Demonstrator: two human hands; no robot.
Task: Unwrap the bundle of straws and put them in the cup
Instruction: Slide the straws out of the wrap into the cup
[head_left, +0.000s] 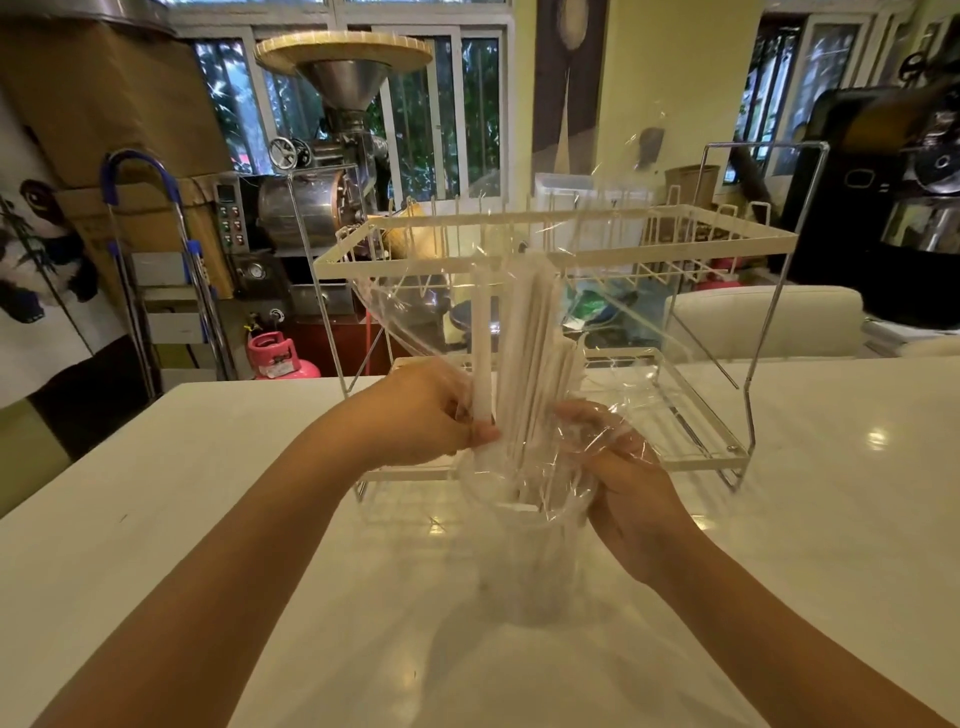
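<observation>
We see a clear cup (524, 551) standing upright on the white table (208, 519), and we place everything else by it. The bundle of white straws (535, 353) rises out of the cup's mouth, leaning slightly, its lower ends inside the cup. Clear plastic wrap (405, 306) spreads loosely around the upper straws and spills over the cup's rim. Just above the rim on the left, our left hand (421, 415) has its fingers curled around the straws, the thumb pressing one straw that stands a little apart from the rest. On the cup's right side, our right hand (623, 478) clutches a bunch of the wrap in curled fingers, close against the rim. Directly behind the cup stands a white wire rack (550, 249) with two tiers.
</observation>
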